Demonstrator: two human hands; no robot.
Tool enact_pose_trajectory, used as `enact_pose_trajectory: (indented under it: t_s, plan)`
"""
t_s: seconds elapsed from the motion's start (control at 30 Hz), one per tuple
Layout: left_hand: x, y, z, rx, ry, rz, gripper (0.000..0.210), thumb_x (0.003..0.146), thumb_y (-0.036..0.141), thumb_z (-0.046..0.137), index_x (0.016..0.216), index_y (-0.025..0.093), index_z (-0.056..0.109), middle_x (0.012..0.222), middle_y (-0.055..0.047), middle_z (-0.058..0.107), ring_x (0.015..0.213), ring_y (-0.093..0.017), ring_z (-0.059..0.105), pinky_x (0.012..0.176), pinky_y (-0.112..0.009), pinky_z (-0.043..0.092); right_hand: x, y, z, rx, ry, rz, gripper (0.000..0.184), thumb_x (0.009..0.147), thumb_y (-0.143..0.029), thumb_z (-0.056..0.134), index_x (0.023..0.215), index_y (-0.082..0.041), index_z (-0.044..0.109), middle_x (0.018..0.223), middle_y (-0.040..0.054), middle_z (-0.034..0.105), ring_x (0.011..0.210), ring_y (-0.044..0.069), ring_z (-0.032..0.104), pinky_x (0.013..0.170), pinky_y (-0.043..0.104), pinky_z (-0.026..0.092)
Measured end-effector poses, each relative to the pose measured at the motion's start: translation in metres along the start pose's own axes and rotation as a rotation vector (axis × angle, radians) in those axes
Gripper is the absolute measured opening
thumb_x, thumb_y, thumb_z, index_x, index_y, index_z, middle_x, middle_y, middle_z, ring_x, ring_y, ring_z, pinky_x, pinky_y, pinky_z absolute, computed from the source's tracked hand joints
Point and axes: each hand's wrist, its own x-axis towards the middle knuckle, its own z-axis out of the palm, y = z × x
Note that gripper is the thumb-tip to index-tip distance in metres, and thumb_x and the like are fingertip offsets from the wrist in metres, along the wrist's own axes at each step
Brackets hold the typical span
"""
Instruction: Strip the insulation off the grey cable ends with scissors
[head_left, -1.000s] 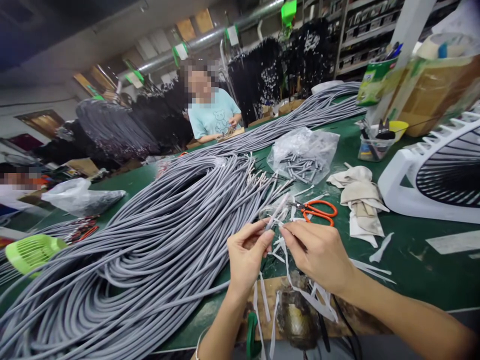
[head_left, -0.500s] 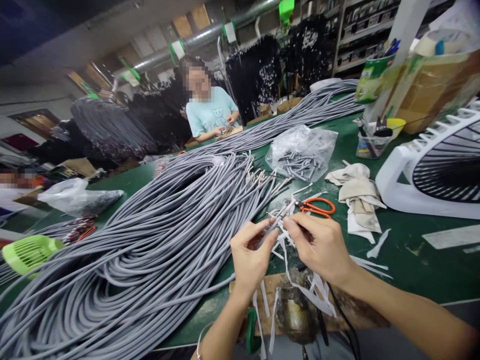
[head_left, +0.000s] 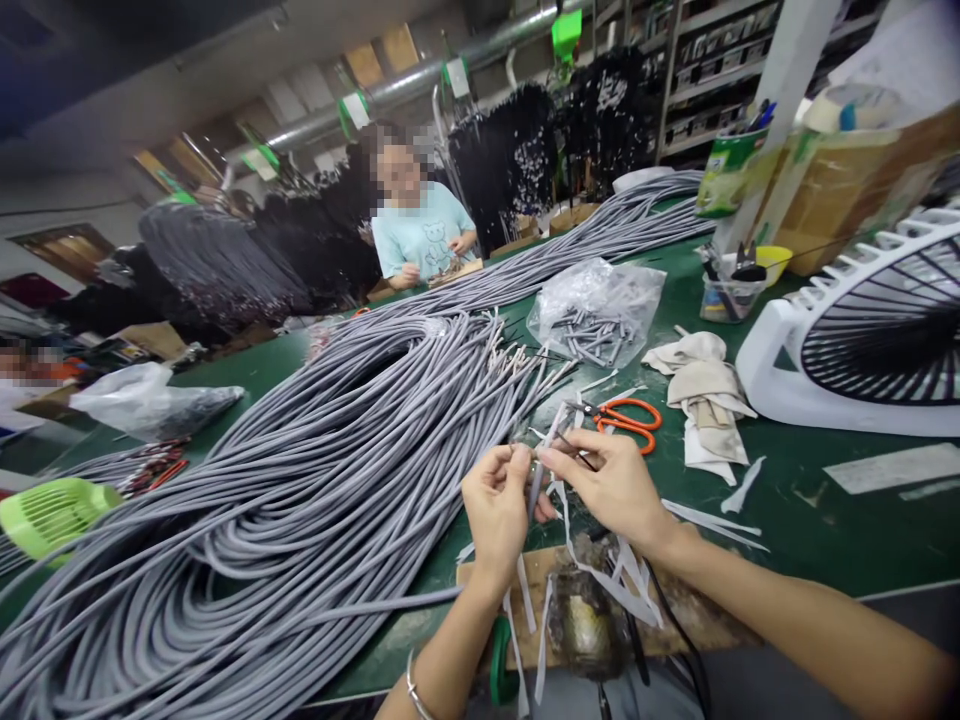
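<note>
A grey cable (head_left: 535,487) is held in my left hand (head_left: 495,515), its thumb and fingers closed round it near the end. My right hand (head_left: 615,490) pinches at the cable's tip, its fingertips meeting those of the left. A thin dark wire (head_left: 579,455) shows by the right fingers; the exact grip is partly hidden. White strips (head_left: 630,590) hang over a wooden board (head_left: 705,615) and a worn metal device (head_left: 589,625) below the hands. Orange-handled scissors (head_left: 630,420) lie just beyond my right hand.
A large coil of grey cables (head_left: 300,500) covers the left of the green table (head_left: 825,540). Ahead lie a plastic bag of short grey pieces (head_left: 596,315) and crumpled cloths (head_left: 701,400). A white fan (head_left: 772,370) stands right. A co-worker (head_left: 424,230) sits across.
My hands have shifted slightly left and come closer together at the cable end. The cable now points more downward between the left fingers. The co-worker's hands have moved apart.
</note>
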Motion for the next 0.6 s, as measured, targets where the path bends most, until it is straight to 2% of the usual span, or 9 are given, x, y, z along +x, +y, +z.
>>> enact_pose_trajectory:
  t_s: [0.17, 0.27, 0.33, 0.4, 0.47, 0.53, 0.6]
  plan:
    - [0.006, -0.001, 0.0, -0.16, 0.101, -0.048, 0.032, 0.077, 0.043, 0.055, 0.066, 0.018, 0.038, 0.044, 0.009, 0.048, 0.023, -0.004, 0.037, 0.024, -0.013, 0.027, -0.004, -0.003, 0.001, -0.027, 0.075, -0.051, 0.024, 0.078, -0.034, 0.053, 0.065, -0.014, 0.054, 0.055, -0.0017, 0.047, 0.047, 0.007, 0.039, 0.043, 0.019, 0.03]
    - [0.011, 0.005, -0.004, -0.251, 0.185, -0.035, 0.034, 0.076, 0.045, 0.055, 0.066, 0.017, 0.038, 0.055, 0.005, 0.056, 0.025, -0.002, 0.038, 0.024, -0.012, 0.025, -0.003, -0.001, -0.002, -0.044, 0.096, -0.041, 0.023, 0.078, -0.036, 0.053, 0.068, -0.015, 0.055, 0.056, -0.0022, 0.045, 0.047, 0.007, 0.037, 0.043, 0.019, 0.028]
    - [0.013, 0.011, -0.008, -0.333, 0.19, -0.05, 0.032, 0.075, 0.043, 0.056, 0.069, 0.017, 0.038, 0.07, 0.001, 0.064, 0.025, -0.001, 0.037, 0.024, -0.012, 0.021, -0.001, 0.002, -0.003, -0.04, 0.08, -0.014, 0.024, 0.078, -0.037, 0.053, 0.069, -0.015, 0.055, 0.057, -0.0016, 0.047, 0.049, 0.008, 0.039, 0.045, 0.02, 0.03]
    - [0.014, 0.017, -0.012, -0.425, 0.123, -0.12, 0.032, 0.075, 0.044, 0.057, 0.073, 0.018, 0.038, 0.077, -0.004, 0.067, 0.025, 0.0, 0.033, 0.025, -0.012, 0.017, 0.004, 0.006, -0.005, -0.04, 0.064, 0.01, 0.025, 0.077, -0.038, 0.054, 0.069, -0.014, 0.056, 0.06, -0.0004, 0.05, 0.053, 0.01, 0.043, 0.048, 0.021, 0.033]
    - [0.012, 0.022, -0.014, -0.477, -0.007, -0.19, 0.031, 0.073, 0.043, 0.059, 0.079, 0.019, 0.04, 0.074, -0.005, 0.067, 0.026, 0.0, 0.031, 0.027, -0.012, 0.016, 0.009, 0.011, -0.009, -0.048, 0.098, 0.018, 0.025, 0.076, -0.038, 0.055, 0.069, -0.014, 0.057, 0.062, 0.0006, 0.053, 0.055, 0.01, 0.045, 0.051, 0.021, 0.035]
    - [0.009, 0.023, -0.014, -0.459, -0.134, -0.193, 0.032, 0.069, 0.035, 0.065, 0.087, 0.018, 0.043, 0.071, -0.005, 0.066, 0.029, 0.001, 0.031, 0.03, -0.011, 0.016, 0.015, 0.013, -0.016, -0.008, 0.227, 0.012, 0.026, 0.076, -0.04, 0.055, 0.069, -0.015, 0.056, 0.062, -0.0005, 0.052, 0.053, 0.009, 0.042, 0.05, 0.021, 0.034]
    - [0.006, 0.021, -0.013, -0.397, -0.199, -0.154, 0.036, 0.065, 0.023, 0.069, 0.092, 0.017, 0.046, 0.072, -0.005, 0.066, 0.032, 0.002, 0.031, 0.033, -0.011, 0.017, 0.018, 0.011, -0.023, 0.078, 0.369, -0.019, 0.027, 0.079, -0.042, 0.051, 0.072, -0.017, 0.054, 0.06, -0.003, 0.048, 0.049, 0.007, 0.036, 0.047, 0.021, 0.031]
